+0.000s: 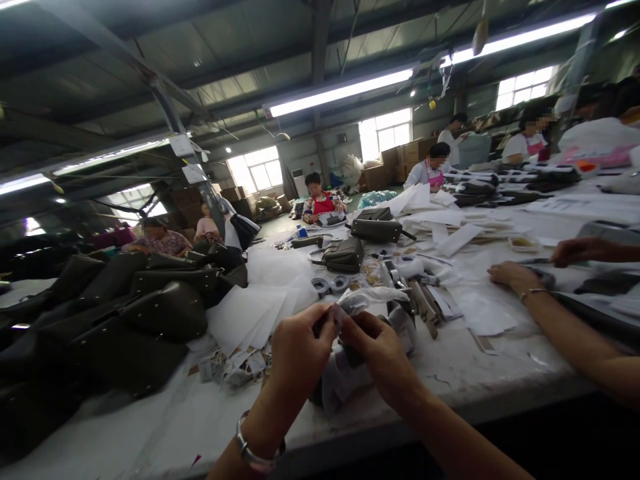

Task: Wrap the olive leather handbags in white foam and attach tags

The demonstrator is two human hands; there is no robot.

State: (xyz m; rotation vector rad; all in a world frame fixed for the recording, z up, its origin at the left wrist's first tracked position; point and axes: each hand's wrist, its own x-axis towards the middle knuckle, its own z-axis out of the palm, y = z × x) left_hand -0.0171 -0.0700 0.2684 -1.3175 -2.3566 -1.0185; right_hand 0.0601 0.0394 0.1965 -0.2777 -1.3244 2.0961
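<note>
My left hand (pixel 300 353) and my right hand (pixel 377 350) are close together above the near edge of a white work table (pixel 490 373). Both hands have their fingers pinched on a small pale piece (pixel 337 313) held between them. Just beyond and under my hands lies a dark bag partly wrapped in crumpled white paper (pixel 345 380). A metal bracelet (pixel 253 450) circles my left wrist.
A pile of dark studded bags (pixel 125 313) fills the left of the table. White paper sheets (pixel 260 300), tape rolls (pixel 330 285) and two grey bags (pixel 345 255) lie beyond. A co-worker's arms (pixel 550 300) reach in from the right. Several people sit further back.
</note>
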